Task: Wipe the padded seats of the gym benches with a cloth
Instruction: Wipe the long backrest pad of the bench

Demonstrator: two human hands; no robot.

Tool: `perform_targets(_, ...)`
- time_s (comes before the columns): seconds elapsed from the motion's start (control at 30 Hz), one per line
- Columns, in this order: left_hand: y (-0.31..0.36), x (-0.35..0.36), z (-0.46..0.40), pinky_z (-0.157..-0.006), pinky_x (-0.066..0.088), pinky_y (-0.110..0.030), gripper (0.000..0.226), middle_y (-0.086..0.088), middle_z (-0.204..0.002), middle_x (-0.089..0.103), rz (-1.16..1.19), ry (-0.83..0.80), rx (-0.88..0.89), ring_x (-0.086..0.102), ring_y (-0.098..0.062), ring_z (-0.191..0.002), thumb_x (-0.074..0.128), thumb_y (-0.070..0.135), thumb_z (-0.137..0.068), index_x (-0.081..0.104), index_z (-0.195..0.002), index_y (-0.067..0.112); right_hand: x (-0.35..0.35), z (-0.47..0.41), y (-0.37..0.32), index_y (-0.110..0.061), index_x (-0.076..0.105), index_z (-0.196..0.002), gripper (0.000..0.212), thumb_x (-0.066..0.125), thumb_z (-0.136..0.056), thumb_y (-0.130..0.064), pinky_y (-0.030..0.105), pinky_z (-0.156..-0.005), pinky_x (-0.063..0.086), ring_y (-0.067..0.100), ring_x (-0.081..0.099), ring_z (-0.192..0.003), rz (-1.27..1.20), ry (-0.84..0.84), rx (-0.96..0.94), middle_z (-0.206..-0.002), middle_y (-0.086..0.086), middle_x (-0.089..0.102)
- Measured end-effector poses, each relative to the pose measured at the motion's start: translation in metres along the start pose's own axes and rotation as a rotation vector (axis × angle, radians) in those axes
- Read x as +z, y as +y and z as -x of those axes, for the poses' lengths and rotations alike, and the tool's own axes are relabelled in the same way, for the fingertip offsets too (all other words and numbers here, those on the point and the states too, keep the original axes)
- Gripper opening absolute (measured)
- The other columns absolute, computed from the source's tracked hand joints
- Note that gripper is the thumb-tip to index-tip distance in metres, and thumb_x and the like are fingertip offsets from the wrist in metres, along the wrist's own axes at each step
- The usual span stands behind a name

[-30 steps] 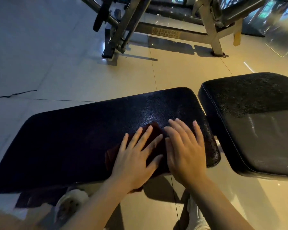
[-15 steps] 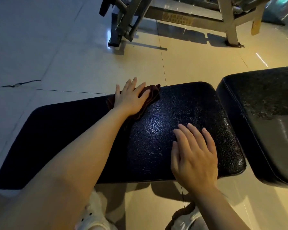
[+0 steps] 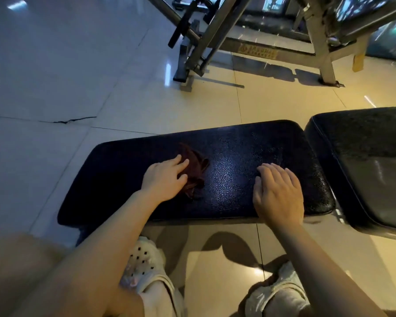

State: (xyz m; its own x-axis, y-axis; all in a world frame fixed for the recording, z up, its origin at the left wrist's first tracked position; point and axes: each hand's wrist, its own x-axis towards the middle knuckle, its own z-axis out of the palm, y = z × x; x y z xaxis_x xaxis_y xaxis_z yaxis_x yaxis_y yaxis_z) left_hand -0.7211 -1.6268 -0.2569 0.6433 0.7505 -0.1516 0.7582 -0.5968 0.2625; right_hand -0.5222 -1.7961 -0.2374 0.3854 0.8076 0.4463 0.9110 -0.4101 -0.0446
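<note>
A long black padded bench seat (image 3: 238, 156) stretches across the middle of the head view. A crumpled dark red cloth (image 3: 196, 171) lies on its middle. My left hand (image 3: 164, 180) presses flat on the cloth's left side, fingers straight and pointing right. My right hand (image 3: 278, 193) rests flat on the bare pad near its right end, fingers together, holding nothing. A second black pad (image 3: 364, 161) adjoins on the right, its near part shiny.
Glossy floor tiles surround the bench, with a crack (image 3: 64, 121) at the left. A metal gym machine frame (image 3: 215, 42) stands behind the bench. My two white shoes (image 3: 146, 268) stand under the near edge of the pad.
My left hand has drawn the cloth back from the pad's far edge to the middle of the seat. My right hand has stayed flat near the right end.
</note>
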Motion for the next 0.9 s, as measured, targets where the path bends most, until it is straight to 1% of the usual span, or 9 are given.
perform_targets(0.13,0.009,0.009,0.067,-0.110,0.026,-0.032,0.049,0.011,-0.159,0.018,-0.039,0.020,0.034,0.028,-0.010,-0.142,0.030,0.042,-0.102,0.024,-0.151,0.035,-0.004,0.001,-0.002,-0.011,0.062,-0.115,0.036,0.037,-0.096,-0.028,0.048,-0.109,0.032,0.028,0.056,-0.123,-0.020,0.005,-0.004,-0.122,0.010,0.066)
perform_targets(0.23,0.025,0.039,0.118,-0.100,0.043,-0.038,0.053,0.000,-0.148,0.044,-0.025,0.086,-0.045,0.050,-0.018,-0.129,0.027,0.044,-0.096,0.045,-0.142,0.026,-0.006,0.001,-0.020,-0.012,0.061,-0.119,0.034,0.040,-0.098,-0.027,0.054,-0.116,0.020,0.027,0.049,-0.131,-0.067,0.013,-0.078,-0.131,0.008,0.061)
perform_targets(0.3,0.032,0.059,0.126,-0.097,0.045,-0.042,0.053,-0.005,-0.142,0.051,0.070,0.113,-0.119,0.054,-0.023,-0.125,0.027,0.044,-0.097,0.049,-0.139,0.021,-0.001,0.002,-0.042,-0.013,0.061,-0.120,0.034,0.041,-0.099,-0.028,0.056,-0.116,0.019,0.026,0.048,-0.132,-0.097,0.008,-0.166,-0.132,0.007,0.060)
perform_targets(0.37,0.035,0.066,0.113,-0.109,0.031,-0.045,0.054,-0.005,-0.148,0.044,0.114,0.152,-0.154,0.045,-0.024,-0.134,0.014,0.047,-0.102,0.039,-0.144,0.024,0.007,0.002,-0.060,-0.014,0.060,-0.123,0.036,0.039,-0.100,-0.031,0.057,-0.115,0.020,0.025,0.047,-0.134,-0.118,-0.024,-0.200,-0.135,0.007,0.059)
perform_targets(0.43,0.035,0.061,0.092,-0.118,0.013,-0.045,0.060,0.000,-0.157,0.025,0.131,0.150,-0.145,0.026,-0.021,-0.144,-0.001,0.053,-0.100,0.022,-0.150,0.029,0.016,0.000,-0.069,-0.015,0.057,-0.128,0.042,0.033,-0.101,-0.036,0.058,-0.116,0.020,0.025,0.043,-0.137,-0.110,-0.100,-0.185,-0.139,0.007,0.055)
perform_targets(0.5,0.030,0.057,0.071,-0.119,-0.005,-0.041,0.063,0.008,-0.159,-0.004,0.117,0.138,-0.115,-0.001,-0.013,-0.148,-0.014,0.060,-0.091,-0.003,-0.148,0.037,0.022,0.000,-0.069,-0.015,0.055,-0.132,0.046,0.029,-0.102,-0.039,0.056,-0.117,0.018,0.025,0.039,-0.140,-0.083,-0.158,-0.179,-0.143,0.007,0.052)
perform_targets(0.57,0.023,0.052,0.052,-0.118,-0.014,-0.038,0.062,0.012,-0.155,-0.021,0.105,0.098,-0.106,-0.019,-0.007,-0.145,-0.015,0.061,-0.085,-0.017,-0.144,0.039,0.023,0.002,-0.069,-0.015,0.054,-0.134,0.046,0.031,-0.102,-0.039,0.054,-0.118,0.018,0.025,0.039,-0.140,-0.068,-0.184,-0.189,-0.143,0.008,0.052)
perform_targets(0.73,-0.003,0.037,-0.002,-0.118,-0.015,-0.041,0.059,0.011,-0.157,-0.022,0.091,0.038,-0.066,-0.021,-0.007,-0.144,0.009,0.053,-0.099,-0.012,-0.150,0.034,0.025,0.002,-0.070,-0.011,0.055,-0.133,0.048,0.031,-0.101,-0.038,0.052,-0.117,0.019,0.027,0.042,-0.138,-0.036,-0.197,-0.221,-0.140,0.010,0.054)
perform_targets(0.9,-0.042,0.028,-0.073,-0.118,-0.013,-0.044,0.057,0.006,-0.162,-0.010,0.092,0.057,-0.102,-0.011,-0.010,-0.147,0.013,0.051,-0.101,0.000,-0.154,0.031,0.027,0.002,-0.071,-0.009,0.061,-0.126,0.047,0.033,-0.099,-0.036,0.052,-0.116,0.023,0.029,0.048,-0.133,-0.033,-0.180,-0.231,-0.134,0.011,0.060)
